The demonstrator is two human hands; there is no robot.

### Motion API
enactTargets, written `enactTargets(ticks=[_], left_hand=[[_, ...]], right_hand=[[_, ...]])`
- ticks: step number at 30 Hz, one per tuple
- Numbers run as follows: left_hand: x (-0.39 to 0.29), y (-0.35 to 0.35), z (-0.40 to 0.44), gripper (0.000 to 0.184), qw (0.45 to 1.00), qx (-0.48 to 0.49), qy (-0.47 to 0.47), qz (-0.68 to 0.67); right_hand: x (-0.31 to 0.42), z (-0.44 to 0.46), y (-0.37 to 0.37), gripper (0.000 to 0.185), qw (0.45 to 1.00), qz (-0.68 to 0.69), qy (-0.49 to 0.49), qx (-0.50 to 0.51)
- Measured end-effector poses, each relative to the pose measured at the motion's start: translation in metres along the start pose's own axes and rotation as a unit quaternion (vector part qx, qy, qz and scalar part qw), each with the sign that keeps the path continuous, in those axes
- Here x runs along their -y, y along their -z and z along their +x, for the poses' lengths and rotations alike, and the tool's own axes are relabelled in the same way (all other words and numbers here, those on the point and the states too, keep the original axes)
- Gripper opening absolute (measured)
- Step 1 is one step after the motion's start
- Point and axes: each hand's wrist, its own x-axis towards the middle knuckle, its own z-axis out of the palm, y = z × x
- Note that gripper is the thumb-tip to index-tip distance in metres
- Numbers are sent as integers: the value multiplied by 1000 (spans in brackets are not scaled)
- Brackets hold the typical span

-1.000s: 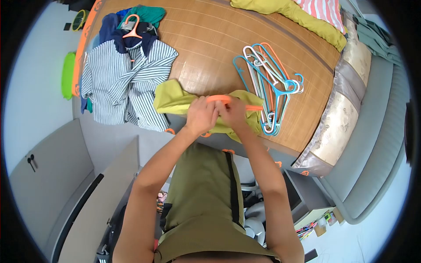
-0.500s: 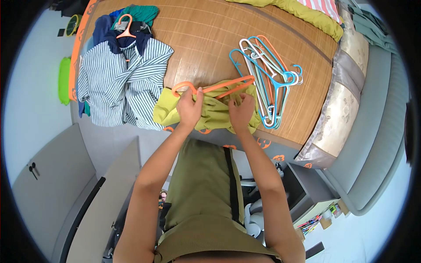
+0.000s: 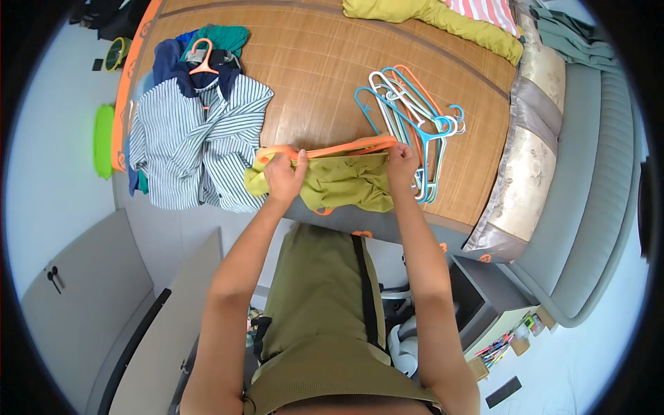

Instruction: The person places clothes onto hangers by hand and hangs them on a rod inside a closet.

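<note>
An orange hanger (image 3: 339,148) lies lengthwise along the upper edge of a yellow-green garment (image 3: 339,183) at the bed's near edge. My left hand (image 3: 286,174) is closed around the hanger near its hook end, with the cloth beneath. At the hanger's other end, my right hand (image 3: 402,164) pinches the garment's edge, fingers together. Just right of that hand lies a pile of blue, white, green and orange hangers (image 3: 422,124). To the left, a striped shirt (image 3: 200,138) with a dark collar lies over other clothes, an orange hook (image 3: 204,59) at its neck.
The bed's brown mat (image 3: 311,83) spans the upper middle. A yellow-green cloth (image 3: 429,24) and a pink striped one lie at the far edge. A long patterned cushion (image 3: 532,159) lines the right side. Below stand a cabinet (image 3: 494,290) and, left, an open panel (image 3: 169,325).
The orange hanger has turned from slanted to nearly level along the garment's edge. My right hand has moved right to the hanger's end, and the cloth is stretched wider between both hands.
</note>
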Motion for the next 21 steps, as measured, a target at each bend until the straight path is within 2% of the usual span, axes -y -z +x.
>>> enactTargets(ticks=[5,8,11,12,15,21], left_hand=[[-16,10,10,29,998,1,-66,23],[-19,19,14,29,992,48,-92,67],[-25,27,13,29,982,-54,-177,32],[-25,28,10,29,995,-42,-83,42],[-48,37,17,29,991,-92,-96,18],[-86,46,10,28,992,-18,-119,26]], right_hand=[[15,-6,13,11,999,39,-16,-27],[28,-5,23,12,996,77,-41,-27],[69,-12,26,11,985,-58,164,-9],[90,-20,26,8,972,-133,194,7],[117,-30,17,4,914,-189,357,23],[146,-97,-6,9,849,-212,441,198]])
